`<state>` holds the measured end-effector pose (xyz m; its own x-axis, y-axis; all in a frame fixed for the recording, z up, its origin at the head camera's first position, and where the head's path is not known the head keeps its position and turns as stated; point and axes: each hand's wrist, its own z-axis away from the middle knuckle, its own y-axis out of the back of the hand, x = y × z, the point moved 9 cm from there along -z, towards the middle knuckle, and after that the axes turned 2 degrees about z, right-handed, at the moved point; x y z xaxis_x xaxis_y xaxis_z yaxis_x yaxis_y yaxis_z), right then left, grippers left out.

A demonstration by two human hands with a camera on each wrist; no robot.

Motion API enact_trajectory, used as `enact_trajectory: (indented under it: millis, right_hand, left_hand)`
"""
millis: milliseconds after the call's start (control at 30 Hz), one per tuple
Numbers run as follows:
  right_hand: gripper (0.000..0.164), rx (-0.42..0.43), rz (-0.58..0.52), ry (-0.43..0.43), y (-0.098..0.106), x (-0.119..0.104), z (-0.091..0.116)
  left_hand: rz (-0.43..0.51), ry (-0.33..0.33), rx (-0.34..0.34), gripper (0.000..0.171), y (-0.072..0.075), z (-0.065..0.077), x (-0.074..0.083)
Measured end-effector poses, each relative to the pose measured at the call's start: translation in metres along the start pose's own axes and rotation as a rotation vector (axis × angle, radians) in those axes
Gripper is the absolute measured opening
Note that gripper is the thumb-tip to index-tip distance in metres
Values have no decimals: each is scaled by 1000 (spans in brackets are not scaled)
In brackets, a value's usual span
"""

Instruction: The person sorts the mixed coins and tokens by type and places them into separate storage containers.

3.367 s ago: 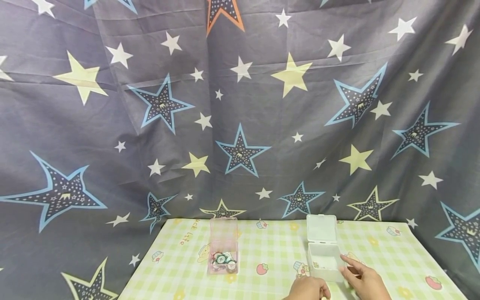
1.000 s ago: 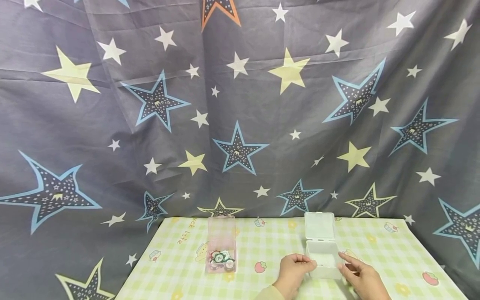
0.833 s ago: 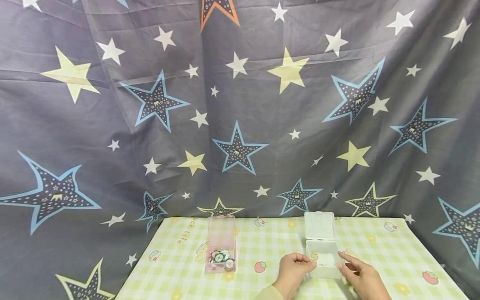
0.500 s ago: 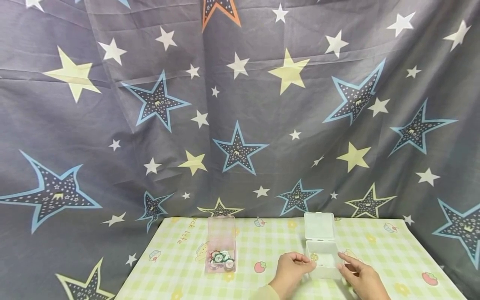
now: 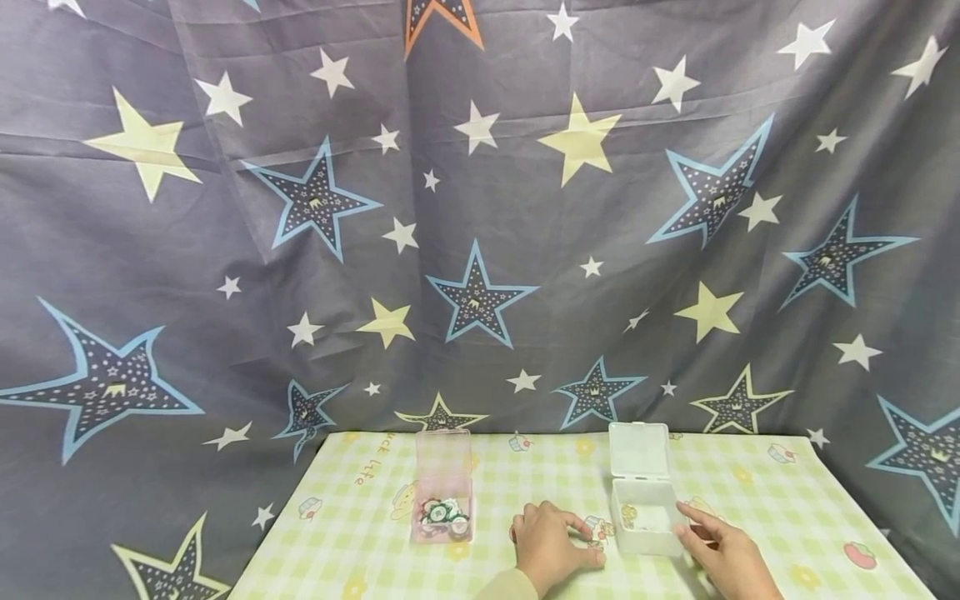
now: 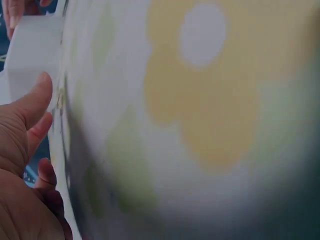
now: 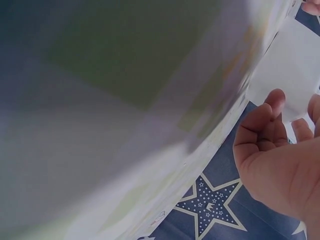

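Note:
A white box (image 5: 648, 542) stands on the table with its lid (image 5: 639, 451) raised at the back. Small gold pieces (image 5: 629, 514) lie at the left inside it; their kind is too small to make out. My right hand (image 5: 727, 557) touches the box's right side with its fingertips, thumb near the front corner. Left of the box, my left hand (image 5: 551, 543) is low over the cloth, thumb and fingers spread apart, holding nothing visible. In the left wrist view the thumb (image 6: 39, 97) overlaps the box wall.
A pink see-through box (image 5: 442, 533) with its lid (image 5: 442, 454) up holds several round pieces (image 5: 444, 514) in white, dark green and red. The green-checked tablecloth (image 5: 517, 483) ends at a grey star-patterned curtain (image 5: 525, 242).
My left hand moves from below the frame's white box to its left front rim, then away to the left. A gold piece shows inside the box from 0.8 s ago. My right hand stays.

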<state>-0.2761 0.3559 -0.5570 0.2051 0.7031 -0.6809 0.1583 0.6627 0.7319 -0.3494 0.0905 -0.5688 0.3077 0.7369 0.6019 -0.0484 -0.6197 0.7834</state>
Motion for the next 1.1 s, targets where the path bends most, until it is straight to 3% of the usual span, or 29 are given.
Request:
enact_trajectory:
  millis: [233,367,633,900,1100]
  right_hand:
    - [58,-1,-23,3,-2,-2,0]
    - [55,9,-30,7,0,-4,-1]
    - [55,14,-13,6,0,-4,1]
    - [56,15,-7,15,0,-1,1]
    - [55,22,-4,15,1,-2,1]
  left_hand:
    - [-71,51,86,31,-8,2,-3]
    - [-64,71,116,30,-9,3,-1]
    - [-94,126,27,33,-14,0,3]
    - [-9,134,40,33,-16,1,2]
    - [126,59,74,28,-14,5,5]
